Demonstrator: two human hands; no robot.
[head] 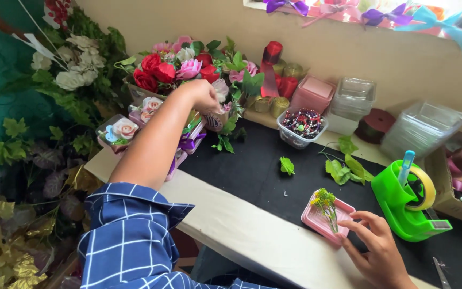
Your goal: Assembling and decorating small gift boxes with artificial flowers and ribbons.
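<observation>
My left hand [201, 94] reaches far across the table into a bunch of artificial flowers [180, 68] with red and pink blooms; its fingers are curled among the stems and what they grip is hidden. My right hand [378, 247] rests near the front edge, fingertips on a small pink tray [316, 219] and pinching the stem of a little yellow-green flower sprig [327, 206] that lies across the tray. My left sleeve [129, 235] is blue with a white check.
A green tape dispenser [410, 203] stands right of the tray. Loose green leaves [343, 168] lie on the black mat [252, 166]. A clear tub of beads [301, 126], stacked clear boxes [421, 128], ribbon spools [271, 104] and small boxed roses [118, 131] line the back and left.
</observation>
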